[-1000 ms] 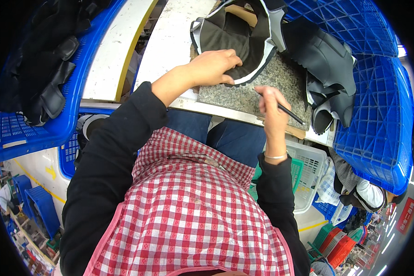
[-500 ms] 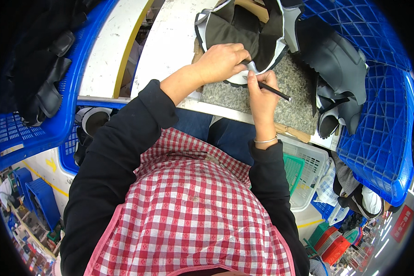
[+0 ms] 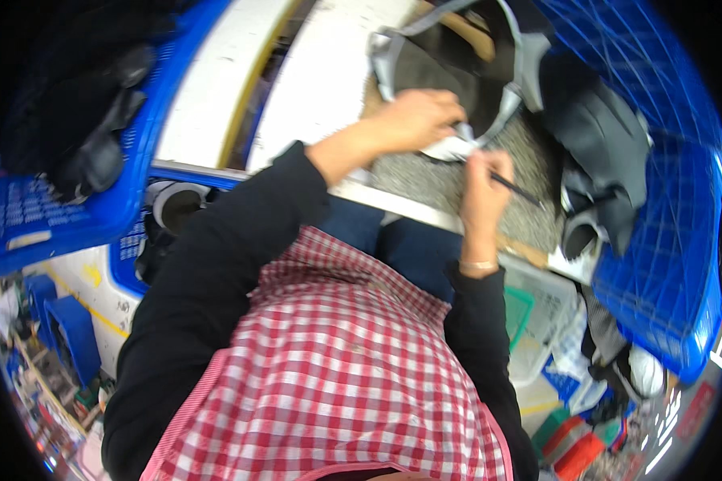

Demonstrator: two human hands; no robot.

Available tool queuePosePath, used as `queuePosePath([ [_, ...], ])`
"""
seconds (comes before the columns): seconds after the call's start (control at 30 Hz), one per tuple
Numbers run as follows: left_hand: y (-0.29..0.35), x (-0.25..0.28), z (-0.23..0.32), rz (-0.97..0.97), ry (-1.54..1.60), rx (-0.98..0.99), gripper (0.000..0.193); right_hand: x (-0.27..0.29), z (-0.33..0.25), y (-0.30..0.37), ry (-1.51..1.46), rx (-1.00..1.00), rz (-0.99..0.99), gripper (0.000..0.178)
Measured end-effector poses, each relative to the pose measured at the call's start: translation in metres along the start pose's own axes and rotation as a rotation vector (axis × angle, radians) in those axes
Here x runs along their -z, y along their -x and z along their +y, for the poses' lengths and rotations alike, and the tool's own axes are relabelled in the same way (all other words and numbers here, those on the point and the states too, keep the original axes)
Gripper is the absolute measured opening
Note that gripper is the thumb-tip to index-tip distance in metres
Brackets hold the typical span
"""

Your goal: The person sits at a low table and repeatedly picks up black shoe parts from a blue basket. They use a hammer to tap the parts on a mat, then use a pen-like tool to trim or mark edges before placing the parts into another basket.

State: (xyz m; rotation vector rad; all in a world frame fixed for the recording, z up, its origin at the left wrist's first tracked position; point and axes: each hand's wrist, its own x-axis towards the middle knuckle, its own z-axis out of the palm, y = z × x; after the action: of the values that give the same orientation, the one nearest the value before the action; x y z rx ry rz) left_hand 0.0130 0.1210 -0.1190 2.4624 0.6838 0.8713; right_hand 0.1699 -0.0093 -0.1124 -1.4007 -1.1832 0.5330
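On a speckled stone slab [image 3: 413, 178] lies a sewn dark fabric piece with pale grey-white edging [image 3: 429, 70], curved like a shoe upper. My left hand [image 3: 423, 120] is closed on its near edge, fingers pinched at a white flap [image 3: 451, 149]. Just to the right, my right hand [image 3: 484, 188] grips a slim black pen-like tool [image 3: 520, 189]. Its back end points right and toward me; the other end is hidden by the fingers, close to the white flap. Blur hides the tool's exact kind.
Blue plastic baskets stand at the right [image 3: 658, 240] and left [image 3: 128, 200]; dark pieces [image 3: 80, 152] fill the left one. More grey-black pieces [image 3: 606, 152] lean beside the slab. A white table [image 3: 329, 72] extends farther off. Below its edge sits a clear bin [image 3: 541, 321].
The whole view has shifted and blurred, so the table and both hands appear farther right and slightly lower. Both hands keep their grips close together at the white edge.
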Motion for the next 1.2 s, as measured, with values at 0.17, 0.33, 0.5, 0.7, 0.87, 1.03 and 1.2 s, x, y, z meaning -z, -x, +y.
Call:
queuePosePath([
  [0.17, -0.095, -0.008, 0.002, -0.109, -0.067, 0.063, 0.038, 0.013, 0.009, 0.003, -0.133, -0.076, 0.063, 0.017],
  [0.33, -0.063, 0.063, 0.002, 0.066, 0.002, -0.429, 0.03, 0.015, 0.013, 0.005, -0.36, -0.097, 0.029, 0.014],
  [0.5, 0.081, 0.335, -0.04, 0.783, -0.857, 0.173, 0.025, 0.016, 0.01, 0.006, -0.227, -0.111, -0.023, 0.015],
  [0.7, 0.27, 0.447, -0.002, 0.655, -1.372, 1.303, 0.056, 0.013, 0.007, 0.005, -0.256, -0.083, -0.028, 0.015],
  [0.87, 0.283, 0.387, -0.007, 0.481, -1.048, 1.029, 0.022, 0.015, 0.011, 0.004, -0.21, -0.092, -0.045, 0.013],
  [1.03, 0.232, 0.415, 0.017, 0.916, -0.862, 0.718, 0.035, 0.02, 0.017, 0.008, -0.203, -0.041, -0.087, 0.012],
  [1.2, 0.172, 0.433, 0.067, 1.302, -0.481, 0.118, 0.029, 0.022, 0.012, 0.015, -0.255, -0.049, -0.078, 0.015],
])
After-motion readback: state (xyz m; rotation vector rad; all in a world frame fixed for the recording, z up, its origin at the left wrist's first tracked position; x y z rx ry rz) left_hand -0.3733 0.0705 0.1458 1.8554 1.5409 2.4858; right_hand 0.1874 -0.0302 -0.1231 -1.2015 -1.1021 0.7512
